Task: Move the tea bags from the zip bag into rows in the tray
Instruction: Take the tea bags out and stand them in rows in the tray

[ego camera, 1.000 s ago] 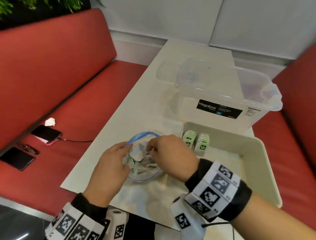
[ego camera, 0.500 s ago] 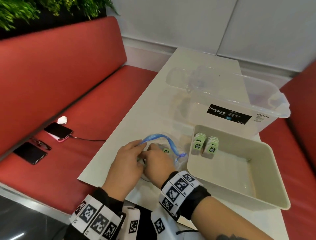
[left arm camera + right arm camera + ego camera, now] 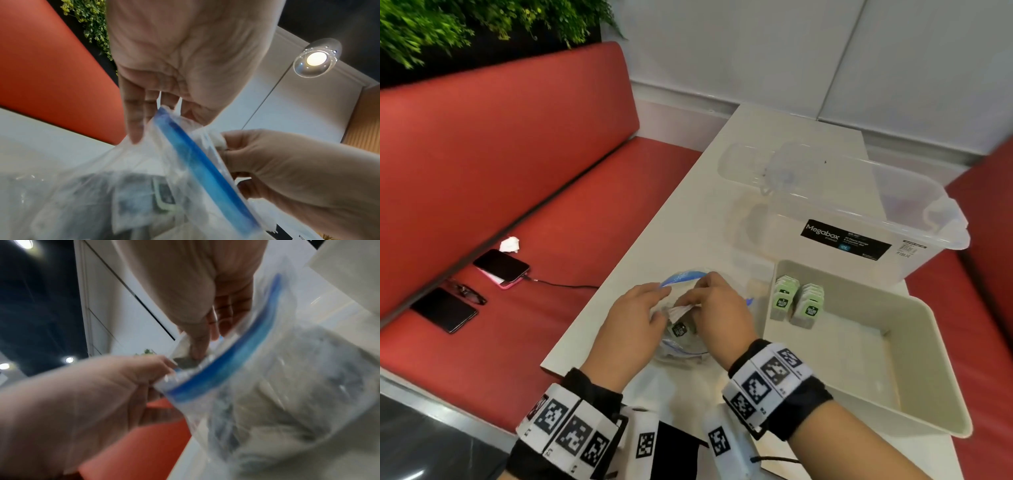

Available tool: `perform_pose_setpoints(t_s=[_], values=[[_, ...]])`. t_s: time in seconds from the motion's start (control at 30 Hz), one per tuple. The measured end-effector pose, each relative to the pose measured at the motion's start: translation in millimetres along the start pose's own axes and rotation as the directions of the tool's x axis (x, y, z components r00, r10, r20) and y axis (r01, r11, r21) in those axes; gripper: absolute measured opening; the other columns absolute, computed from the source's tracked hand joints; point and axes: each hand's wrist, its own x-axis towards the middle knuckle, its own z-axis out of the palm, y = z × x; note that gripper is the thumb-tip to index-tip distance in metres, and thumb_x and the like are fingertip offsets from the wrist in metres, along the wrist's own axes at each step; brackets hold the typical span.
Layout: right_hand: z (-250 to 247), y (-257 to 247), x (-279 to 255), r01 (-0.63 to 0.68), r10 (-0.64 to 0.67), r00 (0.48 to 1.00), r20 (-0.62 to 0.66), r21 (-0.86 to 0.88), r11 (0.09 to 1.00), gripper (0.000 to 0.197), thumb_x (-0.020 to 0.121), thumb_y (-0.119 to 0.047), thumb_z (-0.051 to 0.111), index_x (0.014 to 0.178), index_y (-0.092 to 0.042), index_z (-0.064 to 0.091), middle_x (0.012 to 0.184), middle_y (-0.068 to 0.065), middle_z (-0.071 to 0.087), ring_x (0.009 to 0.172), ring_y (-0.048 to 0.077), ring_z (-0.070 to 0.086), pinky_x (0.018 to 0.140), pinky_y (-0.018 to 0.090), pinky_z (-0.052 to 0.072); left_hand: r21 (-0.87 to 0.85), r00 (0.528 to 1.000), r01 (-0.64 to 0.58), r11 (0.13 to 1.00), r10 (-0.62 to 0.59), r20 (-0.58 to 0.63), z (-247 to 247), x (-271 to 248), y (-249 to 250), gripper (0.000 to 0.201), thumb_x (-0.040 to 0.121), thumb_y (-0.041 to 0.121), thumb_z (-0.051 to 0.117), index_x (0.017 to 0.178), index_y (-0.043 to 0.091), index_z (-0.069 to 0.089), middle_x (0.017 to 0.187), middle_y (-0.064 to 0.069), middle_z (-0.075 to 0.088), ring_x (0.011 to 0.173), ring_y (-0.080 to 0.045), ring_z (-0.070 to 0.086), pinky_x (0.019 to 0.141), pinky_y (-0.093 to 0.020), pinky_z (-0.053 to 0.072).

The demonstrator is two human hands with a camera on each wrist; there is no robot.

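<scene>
Overhead, both hands met at the mouth of the zip bag (image 3: pixel 681 342), which lay on the table (image 3: pixel 688 212) just left of the tray (image 3: pixel 914 349). The left hand (image 3: pixel 628 329) held the near-left lip, fingers curled on the plastic. The right hand (image 3: pixel 719 315) pinched a pale tea bag (image 3: pixel 681 311) at the opening. Two short rows of tea bags (image 3: pixel 796 303) already stood against the tray's far-left wall; to their right and nearer, its floor lay bare. A clear storage box (image 3: pixel 859 212) stood just beyond the tray.

From the left wrist, the left hand (image 3: pixel 174 73) gripped the film beside the blue zip strip (image 3: pixel 205 175), while the right hand (image 3: pixel 277 170) closed on something white.

From the right wrist, though blurred, the thumb and fingers of the right hand (image 3: pixel 205 305) reached inside the bag's mouth, clamped on a packet.

Judging by this, a pick was in hand; next would come a lift clear of the zip lip, a carry rightward over the tray's left wall, and an upright set-down. The wall looked like the only edge to clear.
</scene>
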Motion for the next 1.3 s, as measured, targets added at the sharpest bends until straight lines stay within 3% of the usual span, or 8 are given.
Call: perform_pose_setpoints(t_s=[0.2, 0.37, 0.5, 0.6, 0.7, 0.93, 1.17, 1.3], values=[[-33.5, 5.8, -0.2, -0.051, 0.084, 0.99, -0.114, 0.27, 0.962, 0.014, 0.083, -0.015, 0.066, 0.086, -0.025, 0.075, 0.068, -0.017, 0.063, 0.066, 0.003, 0.06, 0.058, 0.005, 0.039, -0.125, 0.996, 0.022, 0.992, -0.033, -0.087, -2.1, 3.7, 10.4, 0.043, 0.087, -0.005, 0.044, 0.117, 0.019, 0.063, 0.134, 0.001, 0.049, 0.125, -0.014, 0.042, 0.106, -0.026, 0.03], [-49.0, 7.6, -1.9, -0.066, 0.128, 0.986, -0.103, 0.465, 0.883, 0.022, 0.084, -0.019, 0.067, 0.063, -0.025, 0.064, 0.054, -0.008, 0.052, 0.052, 0.009, 0.046, 0.057, 0.022, 0.039, -0.3, 0.977, -0.086, 0.95, 0.022, -0.211, -6.7, 1.5, 30.9, 0.043, 0.09, 0.002, 0.047, 0.118, 0.033, 0.05, 0.116, 0.026, 0.048, 0.114, 0.005, 0.045, 0.094, -0.013, 0.033], [-61.1, 2.7, -9.3, -0.061, 0.121, 0.991, -0.056, 0.617, 0.784, 0.024, 0.085, -0.017, 0.068, 0.062, -0.021, 0.063, 0.049, -0.009, 0.052, 0.044, 0.005, 0.044, 0.045, 0.01, 0.034, -0.532, 0.999, -0.034, 0.846, 0.027, -0.021, -7.1, 4.2, 40.3, 0.032, 0.09, 0.022, 0.059, 0.115, 0.04, 0.049, 0.12, 0.02, 0.055, 0.109, 0.009, 0.052, 0.086, -0.012, 0.045], [-64.4, 0.4, -11.0, -0.069, 0.118, 0.992, -0.037, 0.626, 0.776, 0.002, 0.084, -0.02, 0.069, 0.084, -0.021, 0.068, 0.065, -0.001, 0.061, 0.047, 0.005, 0.047, 0.051, 0.015, 0.04, -0.672, 0.995, 0.083, 0.736, -0.029, 0.092, -5.7, 6.3, 45.2, 0.03, 0.088, 0.015, 0.062, 0.115, 0.027, 0.055, 0.109, 0.003, 0.068, 0.098, -0.008, 0.066, 0.078, -0.022, 0.053], [-61.2, 7.6, -13.7, -0.036, 0.131, 0.975, -0.177, 0.459, 0.888, 0.032, 0.079, -0.024, 0.074, 0.105, -0.035, 0.059, 0.091, -0.009, 0.06, 0.064, 0.002, 0.052, 0.069, 0.024, 0.047, -0.725, 0.989, 0.147, 0.673, -0.111, 0.098, -4.4, 8.0, 49.6, 0.029, 0.088, 0.004, 0.058, 0.113, 0.018, 0.059, 0.097, -0.005, 0.072, 0.085, -0.01, 0.069, 0.067, -0.02, 0.054], [-57.9, 19.8, -22.3, 0.273, -0.287, 0.926, -0.244, -0.09, 0.958, 0.048, 0.068, -0.02, 0.076, 0.109, -0.043, 0.066, 0.138, -0.01, 0.049, 0.122, 0.018, 0.04, 0.098, 0.037, 0.038, -0.759, 0.96, 0.271, 0.591, -0.107, 0.26, -2.2, 11.0, 59.6, 0.023, 0.093, 0.007, 0.051, 0.112, 0.012, 0.063, 0.095, -0.004, 0.074, 0.092, -0.018, 0.069, 0.076, -0.026, 0.057], [-60.5, 27.8, -19.7, 0.153, -0.042, 0.969, -0.242, 0.46, 0.874, 0.034, 0.08, -0.011, 0.07, 0.099, -0.04, 0.071, 0.098, -0.018, 0.071, 0.096, -0.004, 0.064, 0.093, 0.028, 0.049, -0.784, 0.953, 0.283, 0.552, -0.07, 0.294, -9.7, 14.4, 67.1, 0.023, 0.088, 0.031, 0.057, 0.098, 0.016, 0.072, 0.09, -0.005, 0.071, 0.082, -0.017, 0.066, 0.078, -0.031, 0.054], [-59.4, 25.9, -18.0, 0.09, 0.024, 0.985, -0.17, 0.632, 0.769, 0.023, 0.087, -0.007, 0.063, 0.096, -0.027, 0.069, 0.093, -0.001, 0.075, 0.088, 0.011, 0.07, 0.083, 0.027, 0.054, -0.654, 0.991, 0.125, 0.746, -0.067, 0.113, -3.8, 15.2, 64.8, 0.014, 0.083, 0.033, 0.062, 0.096, 0.031, 0.067, 0.081, 0.009, 0.062, 0.063, 0.0, 0.053, 0.056, -0.015, 0.045]])
